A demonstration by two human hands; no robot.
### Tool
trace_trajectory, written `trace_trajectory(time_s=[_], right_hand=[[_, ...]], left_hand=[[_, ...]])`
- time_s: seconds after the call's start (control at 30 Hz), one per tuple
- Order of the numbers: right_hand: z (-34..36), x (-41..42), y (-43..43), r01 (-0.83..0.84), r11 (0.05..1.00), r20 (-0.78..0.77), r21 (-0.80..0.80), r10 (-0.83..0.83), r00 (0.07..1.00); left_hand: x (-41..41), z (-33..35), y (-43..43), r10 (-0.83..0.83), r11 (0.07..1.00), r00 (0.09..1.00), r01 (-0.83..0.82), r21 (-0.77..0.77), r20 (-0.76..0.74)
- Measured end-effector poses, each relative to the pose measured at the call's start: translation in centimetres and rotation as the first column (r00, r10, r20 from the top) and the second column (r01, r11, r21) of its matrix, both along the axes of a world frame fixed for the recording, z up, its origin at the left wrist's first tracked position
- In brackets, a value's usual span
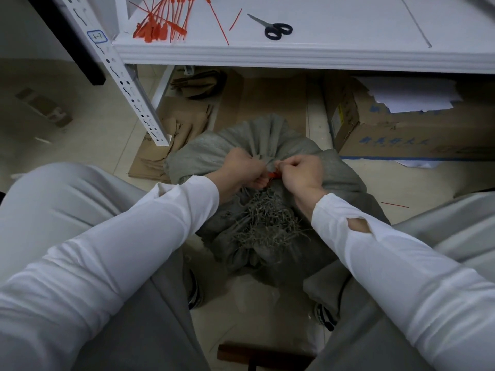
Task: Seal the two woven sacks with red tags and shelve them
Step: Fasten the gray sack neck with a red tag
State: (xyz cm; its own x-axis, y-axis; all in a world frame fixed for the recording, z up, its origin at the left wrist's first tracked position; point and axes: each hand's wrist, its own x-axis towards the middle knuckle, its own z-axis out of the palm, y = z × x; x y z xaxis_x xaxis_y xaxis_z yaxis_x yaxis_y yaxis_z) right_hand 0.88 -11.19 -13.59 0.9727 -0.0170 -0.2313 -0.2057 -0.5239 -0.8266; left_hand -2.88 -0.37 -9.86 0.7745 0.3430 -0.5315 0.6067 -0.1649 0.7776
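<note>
A grey woven sack (249,145) lies on the floor between my knees, its neck gathered and its frayed mouth (267,223) spread toward me. A red tag (272,174) sits at the gathered neck, mostly hidden between my hands. My left hand (238,170) pinches the tag's near end with curled fingers. My right hand (302,172) pinches the tag's strap just to the right of it. A bundle of spare red tags (160,22) lies on the white shelf (294,53) above. Only one sack is clearly visible.
Black-handled scissors (276,28) lie on the shelf beside loose red strips (235,19). A cardboard box (401,124) with white papers stands at the right under the shelf. Flattened brown bags (182,129) lie by the shelf's perforated post (128,87). A cut red strip (395,204) rests on the floor.
</note>
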Motion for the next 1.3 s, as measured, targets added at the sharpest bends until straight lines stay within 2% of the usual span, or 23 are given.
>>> trace_trajectory(time_s=[0.13, 0.23, 0.3, 0.37, 0.47, 0.53, 0.63, 0.73, 0.87, 1.0, 1.3], right_hand=[[0.0, 0.0, -0.2, -0.024, 1.000, 0.035, -0.007, 0.025, 0.999], [0.8, 0.3, -1.1, -0.174, 0.980, 0.098, -0.098, 0.183, 0.978], [1.6, 0.8, -1.5, -0.318, 0.908, 0.082, -0.272, 0.352, 0.933], [2.2, 1.1, -1.8, -0.439, 0.811, -0.027, -0.386, 0.465, 0.885], [2.8, 0.9, -1.8, -0.600, 0.698, -0.274, -0.391, 0.534, 0.800], [3.1, 0.7, -1.8, -0.674, 0.623, -0.368, -0.396, 0.565, 0.738], [3.3, 0.4, -1.8, -0.758, 0.499, -0.429, -0.421, 0.627, 0.651], [3.1, 0.3, -1.7, -0.777, 0.424, -0.384, -0.466, 0.694, 0.609], [2.9, 0.5, -1.9, -0.791, 0.434, -0.350, -0.431, 0.727, 0.590], [3.4, 0.2, -1.9, -0.826, 0.393, -0.364, -0.405, 0.759, 0.540], [2.2, 0.2, -1.7, -0.788, 0.530, -0.384, -0.312, 0.688, 0.615]], left_hand=[[0.0, -0.4, 0.1, -0.008, 1.000, 1.000, 0.008, 0.027, -0.008], [-0.1, -0.7, 0.3, -0.053, 0.998, 0.998, 0.052, 0.020, 0.022], [-0.4, -0.9, 0.5, -0.101, 0.995, 0.995, 0.101, 0.017, 0.013], [-0.6, -1.4, 0.6, -0.164, 0.986, 0.985, 0.165, 0.019, -0.046], [-1.0, -2.1, 0.2, -0.269, 0.963, 0.951, 0.266, -0.040, -0.153], [-1.4, -2.5, -0.2, -0.344, 0.939, 0.914, 0.335, -0.078, -0.217], [-1.6, -3.0, -0.7, -0.417, 0.907, 0.870, 0.415, -0.066, -0.263], [-1.3, -3.1, -0.9, -0.410, 0.908, 0.875, 0.418, -0.027, -0.257], [-1.2, -3.2, -1.0, -0.426, 0.899, 0.870, 0.438, -0.009, -0.249], [-1.3, -3.4, -0.9, -0.444, 0.887, 0.857, 0.462, 0.009, -0.260], [-1.3, -3.1, -0.9, -0.442, 0.880, 0.869, 0.468, 0.079, -0.222]])
